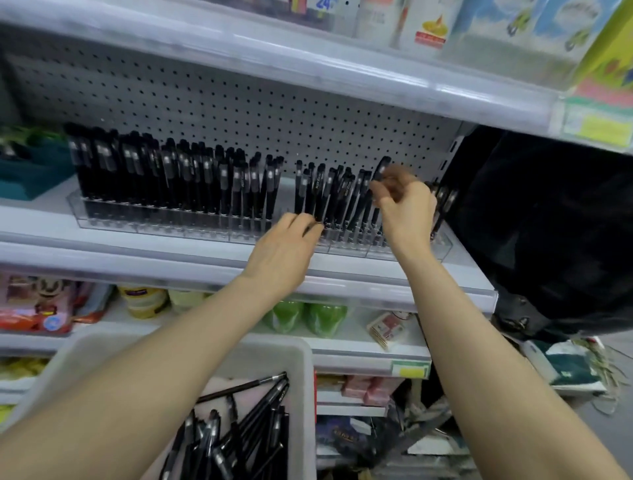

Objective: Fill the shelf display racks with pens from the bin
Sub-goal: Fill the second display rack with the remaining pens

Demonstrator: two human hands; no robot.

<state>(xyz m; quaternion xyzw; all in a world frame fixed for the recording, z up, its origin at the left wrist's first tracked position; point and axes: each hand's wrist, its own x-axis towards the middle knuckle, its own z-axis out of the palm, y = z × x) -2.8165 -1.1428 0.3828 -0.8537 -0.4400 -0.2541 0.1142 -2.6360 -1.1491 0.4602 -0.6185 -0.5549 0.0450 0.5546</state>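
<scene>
Pen [383, 169] pinched in R hand [404, 209] over rack [442, 246]; L hand [284, 250] at racked pens [320, 195], grip unclear; bin [303, 363] below, bag [548, 222] rt.

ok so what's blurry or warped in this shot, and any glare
Head view: motion blur smears the right hand, its fingers and the pen they pinch. Head view: the left hand reads sharper. Head view: the wide lens bows the shelf lines. Head view: pale glare runs along the upper shelf strip, and the goods above it are soft.

Blue "24" on top-shelf label [323, 4]; other print blurred
</scene>
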